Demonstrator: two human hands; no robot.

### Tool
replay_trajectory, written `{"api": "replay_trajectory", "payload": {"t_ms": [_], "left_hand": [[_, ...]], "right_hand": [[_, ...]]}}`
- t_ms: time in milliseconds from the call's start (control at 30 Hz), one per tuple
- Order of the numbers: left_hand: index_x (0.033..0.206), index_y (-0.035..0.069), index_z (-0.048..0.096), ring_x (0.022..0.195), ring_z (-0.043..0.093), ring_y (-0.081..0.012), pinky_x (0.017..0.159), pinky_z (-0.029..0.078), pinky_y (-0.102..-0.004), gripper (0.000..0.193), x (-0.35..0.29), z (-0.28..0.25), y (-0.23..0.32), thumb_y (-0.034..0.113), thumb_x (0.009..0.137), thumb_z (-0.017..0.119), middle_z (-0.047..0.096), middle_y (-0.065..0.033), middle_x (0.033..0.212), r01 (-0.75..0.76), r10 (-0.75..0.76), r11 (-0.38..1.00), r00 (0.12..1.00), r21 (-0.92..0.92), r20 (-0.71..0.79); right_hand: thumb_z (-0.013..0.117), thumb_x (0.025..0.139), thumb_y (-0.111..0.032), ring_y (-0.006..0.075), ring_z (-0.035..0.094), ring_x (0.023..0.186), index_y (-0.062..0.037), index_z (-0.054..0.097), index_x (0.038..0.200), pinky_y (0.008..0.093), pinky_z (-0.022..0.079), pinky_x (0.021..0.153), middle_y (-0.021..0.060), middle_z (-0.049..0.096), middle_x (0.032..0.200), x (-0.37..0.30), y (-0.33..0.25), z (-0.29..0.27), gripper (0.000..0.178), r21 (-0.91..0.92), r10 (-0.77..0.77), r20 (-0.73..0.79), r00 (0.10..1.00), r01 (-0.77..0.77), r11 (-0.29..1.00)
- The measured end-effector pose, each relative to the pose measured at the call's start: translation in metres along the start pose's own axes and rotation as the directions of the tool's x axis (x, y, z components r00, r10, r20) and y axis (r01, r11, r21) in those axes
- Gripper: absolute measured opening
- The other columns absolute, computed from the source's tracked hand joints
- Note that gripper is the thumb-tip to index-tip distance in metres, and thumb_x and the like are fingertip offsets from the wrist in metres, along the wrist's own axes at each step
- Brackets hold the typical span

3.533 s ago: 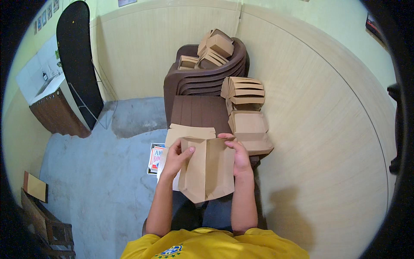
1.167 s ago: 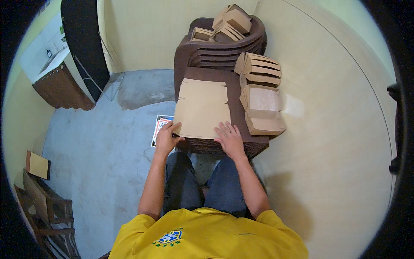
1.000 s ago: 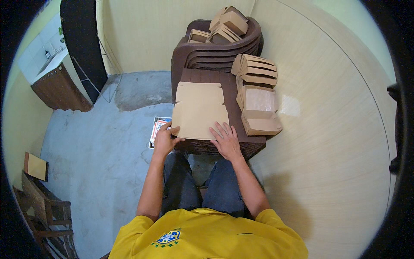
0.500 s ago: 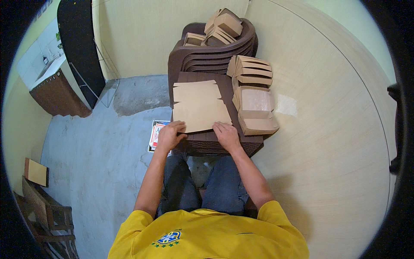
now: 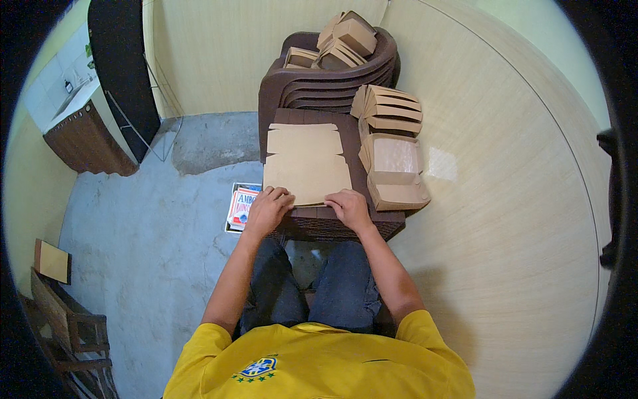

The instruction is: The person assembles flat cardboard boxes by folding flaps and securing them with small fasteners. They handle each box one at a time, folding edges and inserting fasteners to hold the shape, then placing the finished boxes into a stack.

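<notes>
A flat brown cardboard box blank [image 5: 308,169], slit along its sides, lies in front of me on the brown woven-pattern seat [image 5: 353,159] of a stacked plastic chair. My left hand [image 5: 269,209] grips its near left corner, fingers on top. At the near right corner, my right hand [image 5: 349,208] pinches the edge between thumb and fingers. The strip of near edge between my hands looks slightly bent up. My fingers partly cover both near corners.
Folded cardboard boxes [image 5: 393,110] and an open box [image 5: 397,154] sit right of the blank. More boxes [image 5: 345,40] rest on the stacked chairs [image 5: 332,76] behind. A bin with printed packets [image 5: 242,206] stands on the floor at left. A pale panel wall [image 5: 518,213] borders the right.
The blank has turned slightly and now lies squarer to me, its right side shifted left. My right hand has changed from resting on top to pinching the near edge.
</notes>
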State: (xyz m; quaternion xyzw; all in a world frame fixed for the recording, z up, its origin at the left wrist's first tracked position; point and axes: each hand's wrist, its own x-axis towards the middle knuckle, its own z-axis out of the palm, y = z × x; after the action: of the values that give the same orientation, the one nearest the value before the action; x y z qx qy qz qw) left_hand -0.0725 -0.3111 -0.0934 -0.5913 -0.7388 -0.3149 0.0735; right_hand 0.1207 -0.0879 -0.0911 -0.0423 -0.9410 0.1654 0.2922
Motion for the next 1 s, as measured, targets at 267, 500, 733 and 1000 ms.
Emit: {"api": "replay_trajectory", "payload": {"t_ms": [267,500,733,1000], "left_hand": [[0.100,0.006,0.075,0.092,0.073,-0.0351,0.080,0.059,-0.0473,0.012,0.018,0.010,-0.015,0.016,0.097,0.068,0.075,-0.0129,0.096,0.054,-0.052,0.996,0.998,0.066,-0.033],[0.092,0.006,0.078,0.087,0.074,-0.0339,0.077,0.059,-0.0477,0.018,0.021,0.008,-0.017,0.021,0.099,0.070,0.076,-0.0130,0.088,0.021,-0.020,1.000,0.999,0.014,-0.033],[0.092,0.007,0.079,0.086,0.074,-0.0336,0.077,0.059,-0.0465,0.021,0.021,0.000,-0.012,0.027,0.096,0.076,0.076,-0.0115,0.089,0.025,-0.026,0.999,1.000,-0.023,-0.012],[0.094,0.007,0.080,0.092,0.074,-0.0349,0.082,0.059,-0.0472,0.030,0.018,-0.008,-0.002,0.037,0.093,0.079,0.076,-0.0136,0.094,0.084,-0.081,0.995,0.996,-0.061,0.048]], "right_hand": [[0.062,0.090,-0.007,0.0306,0.068,0.111,-0.0075,0.070,0.123,0.0444,0.055,0.094,0.0109,0.071,0.112,0.026,-0.011,0.007,0.034,-0.264,-0.164,-0.010,0.986,0.156,0.952],[0.066,0.094,-0.010,0.0325,0.075,0.100,-0.0089,0.074,0.113,0.0452,0.058,0.086,0.0126,0.078,0.102,0.021,0.005,0.011,0.021,-0.162,0.016,0.174,0.985,0.012,0.987],[0.067,0.101,-0.026,0.0354,0.077,0.091,-0.0171,0.078,0.106,0.0503,0.059,0.077,0.0112,0.080,0.096,0.025,0.007,0.009,0.015,-0.087,0.122,0.178,0.976,-0.108,0.990],[0.071,0.100,-0.031,0.0392,0.075,0.091,-0.0143,0.076,0.106,0.0531,0.058,0.079,0.0148,0.078,0.094,0.026,0.000,-0.002,0.018,-0.030,0.217,0.238,0.947,-0.216,0.976]]}}
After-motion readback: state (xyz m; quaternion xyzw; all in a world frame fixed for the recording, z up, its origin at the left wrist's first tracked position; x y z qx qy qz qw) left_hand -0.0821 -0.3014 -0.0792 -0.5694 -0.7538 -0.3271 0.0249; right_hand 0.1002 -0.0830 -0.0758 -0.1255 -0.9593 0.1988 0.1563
